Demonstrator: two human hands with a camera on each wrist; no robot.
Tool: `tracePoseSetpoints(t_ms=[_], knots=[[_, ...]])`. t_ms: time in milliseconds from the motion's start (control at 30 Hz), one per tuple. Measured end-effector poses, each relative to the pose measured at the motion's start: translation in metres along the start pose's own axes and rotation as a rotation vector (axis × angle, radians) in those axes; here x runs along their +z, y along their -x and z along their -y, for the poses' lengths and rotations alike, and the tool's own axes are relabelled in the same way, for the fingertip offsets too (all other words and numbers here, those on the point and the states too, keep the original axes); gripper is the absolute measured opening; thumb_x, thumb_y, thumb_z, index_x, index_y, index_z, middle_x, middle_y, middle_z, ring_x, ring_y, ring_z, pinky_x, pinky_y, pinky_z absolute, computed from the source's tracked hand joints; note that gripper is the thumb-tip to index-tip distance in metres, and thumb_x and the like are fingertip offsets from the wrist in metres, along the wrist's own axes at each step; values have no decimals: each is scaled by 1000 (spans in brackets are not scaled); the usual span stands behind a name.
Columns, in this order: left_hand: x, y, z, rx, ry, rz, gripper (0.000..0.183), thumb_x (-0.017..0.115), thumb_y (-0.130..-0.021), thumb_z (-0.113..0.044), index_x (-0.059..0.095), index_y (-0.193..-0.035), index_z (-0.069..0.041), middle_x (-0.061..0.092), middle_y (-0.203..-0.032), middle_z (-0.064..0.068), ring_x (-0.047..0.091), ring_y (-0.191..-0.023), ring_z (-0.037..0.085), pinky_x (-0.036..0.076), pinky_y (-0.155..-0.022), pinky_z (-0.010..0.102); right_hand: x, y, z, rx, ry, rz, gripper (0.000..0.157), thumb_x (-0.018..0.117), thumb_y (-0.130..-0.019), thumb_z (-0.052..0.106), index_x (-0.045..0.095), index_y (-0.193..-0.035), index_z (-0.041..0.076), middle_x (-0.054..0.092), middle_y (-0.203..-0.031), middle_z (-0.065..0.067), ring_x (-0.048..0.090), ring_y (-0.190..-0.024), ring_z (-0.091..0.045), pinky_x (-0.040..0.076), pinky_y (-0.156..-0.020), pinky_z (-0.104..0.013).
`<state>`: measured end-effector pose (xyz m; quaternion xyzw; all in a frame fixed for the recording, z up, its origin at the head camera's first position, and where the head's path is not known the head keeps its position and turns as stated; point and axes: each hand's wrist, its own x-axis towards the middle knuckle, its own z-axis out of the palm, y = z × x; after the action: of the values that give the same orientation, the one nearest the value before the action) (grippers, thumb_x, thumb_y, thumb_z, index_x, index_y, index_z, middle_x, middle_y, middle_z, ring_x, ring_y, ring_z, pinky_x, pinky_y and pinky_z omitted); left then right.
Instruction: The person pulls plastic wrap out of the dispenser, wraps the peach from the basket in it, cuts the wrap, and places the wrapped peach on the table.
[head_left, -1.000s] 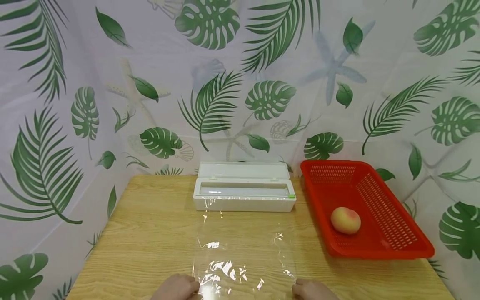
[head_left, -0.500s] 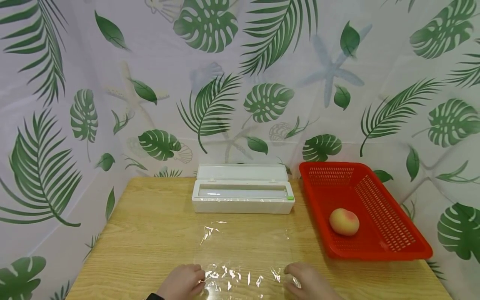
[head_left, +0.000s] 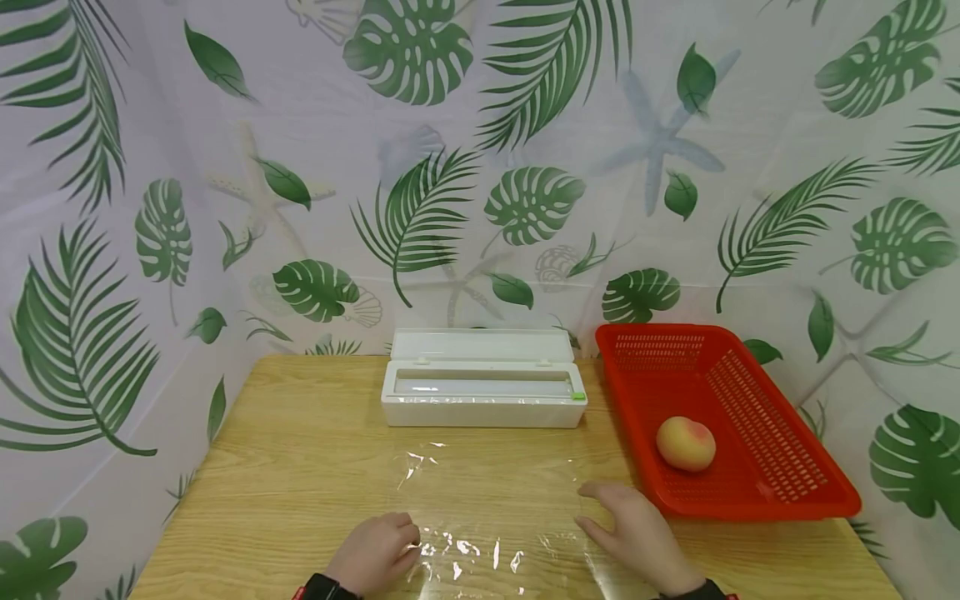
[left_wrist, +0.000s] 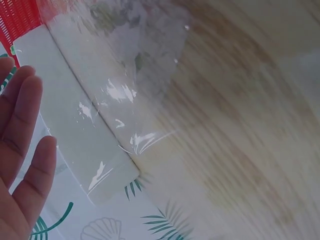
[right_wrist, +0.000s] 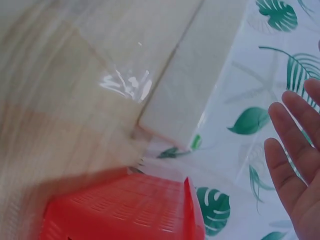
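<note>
A sheet of clear plastic wrap (head_left: 487,500) lies over the wooden table and runs back to a white cling film dispenser (head_left: 483,412), whose lid is raised and whose roll shows inside. My left hand (head_left: 378,550) is at the left edge of the wrap; in the left wrist view its fingers (left_wrist: 30,110) are extended with nothing gripped. On the other side, my right hand (head_left: 637,533) lies by the wrap's right edge, thumb and fingers spread apart. Its relaxed fingers (right_wrist: 290,130) hold nothing in the right wrist view. Whether either hand touches the film is hard to tell.
A red plastic basket (head_left: 757,504) stands to the right, near my right hand, with a peach (head_left: 686,444) in it. Behind the table hangs a leaf-patterned cloth (head_left: 480,200). A small green tab (head_left: 578,397) sits at the dispenser's right end.
Both hands have come forward from the table's near edge, letting go of the wrap's corners. My right hand has moved outward and its fingers have spread; the wrap now lies lower, toward the table.
</note>
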<state>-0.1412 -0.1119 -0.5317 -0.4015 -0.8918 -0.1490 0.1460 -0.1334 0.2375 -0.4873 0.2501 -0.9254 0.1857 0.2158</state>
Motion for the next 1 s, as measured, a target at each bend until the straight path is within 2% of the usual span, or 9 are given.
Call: tracePoseSetpoints(t_ms=[200,400,600,800,1000], knots=[[1,-3,1,-66,45,55,7,63,-75,-14,58,-70,-15,49,-70,-9,44,-59,1,36,-50,16,-17,-14,-4,98,-4,-23,35,78,-63,15,64,-94,7,61,-90,-1,57,-84,-16,48,-70,-35],[5,-3,1,-79,50,51,6,62,-76,-15,59,-71,-15,51,-72,-9,44,-59,1,36,-50,16,-35,-25,-11,152,-12,-47,34,77,-65,10,63,-95,5,62,-92,-5,55,-86,-20,46,-73,-39],[7,-3,2,-79,59,48,8,63,-76,-15,58,-70,-16,49,-70,-10,42,-58,1,35,-48,16,-50,-32,-21,209,9,9,37,75,-69,13,61,-101,1,61,-98,-12,55,-91,-27,45,-77,-45],[5,-2,2,-96,82,65,8,62,-77,-15,58,-70,-15,48,-70,-10,41,-57,0,35,-49,16,-65,-35,-35,195,41,-8,36,75,-68,12,61,-100,1,62,-93,-12,55,-86,-27,46,-74,-46],[5,-2,3,-95,80,55,9,63,-77,-15,58,-70,-16,48,-70,-10,40,-57,0,34,-48,16,-81,-40,-48,200,72,-3,37,75,-69,13,60,-100,0,61,-96,-15,54,-90,-31,44,-75,-49]])
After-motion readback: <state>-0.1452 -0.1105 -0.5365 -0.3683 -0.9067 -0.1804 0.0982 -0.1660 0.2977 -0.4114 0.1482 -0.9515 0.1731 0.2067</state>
